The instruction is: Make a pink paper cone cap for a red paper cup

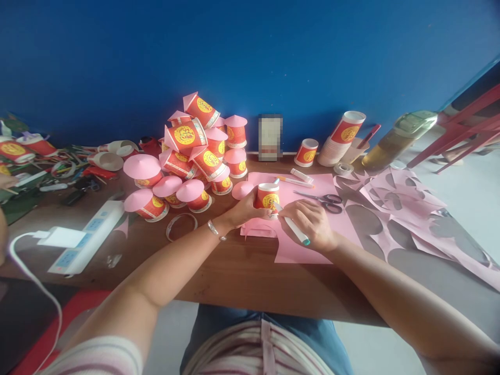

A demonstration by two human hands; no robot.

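My left hand [247, 209] is closed around the left side of a red paper cup [264, 195] with a yellow emblem, mouth upward. In my right hand [308, 221] is a white marker [296, 230] with a green end; its tip points at the cup's lower right side, and whether it touches I cannot tell. Beneath both hands lie pink paper sheets [324, 251]. Scissors [326, 200] with dark handles rest just beyond my right hand. Two more markers [296, 182] lie behind the cup, and a pink paper cone [242, 190] sits by my left fingers.
Left of centre is a pile of red cups with pink cone tops [183, 135]. A power strip [88, 237] with a white charger lies front left. At the back right stand stacked cups [341, 138], a tape roll [344, 169] and a bottle [398, 138]; cut paper scraps [402, 200] cover the right side.
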